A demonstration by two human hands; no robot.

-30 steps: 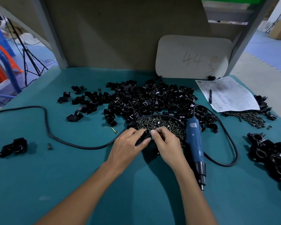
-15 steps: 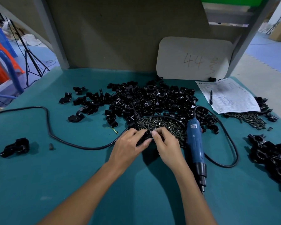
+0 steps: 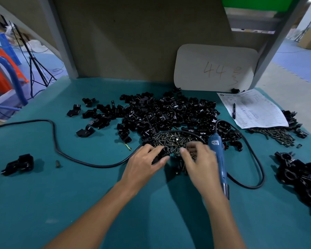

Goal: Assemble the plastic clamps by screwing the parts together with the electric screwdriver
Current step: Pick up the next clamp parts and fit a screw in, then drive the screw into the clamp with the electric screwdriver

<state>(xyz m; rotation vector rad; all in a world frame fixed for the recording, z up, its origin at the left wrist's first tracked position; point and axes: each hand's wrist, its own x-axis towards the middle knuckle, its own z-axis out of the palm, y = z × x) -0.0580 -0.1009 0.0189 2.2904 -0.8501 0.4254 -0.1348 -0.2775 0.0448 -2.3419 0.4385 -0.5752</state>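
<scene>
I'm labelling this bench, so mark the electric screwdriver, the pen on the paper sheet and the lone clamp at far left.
electric screwdriver (image 3: 222, 169), head view, on its blue body.
pen (image 3: 234, 111), head view, on its mid-barrel.
lone clamp (image 3: 18, 164), head view, on its black top face.

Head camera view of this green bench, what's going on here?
A person is assembling black plastic clamps by hand. The left hand grips one clamp part at the near edge of the screw pile. The right hand is blurred over those screws, and whether it holds one is unclear. The electric screwdriver lies on the table just right of that hand, not gripped. Loose parts are heaped behind.
</scene>
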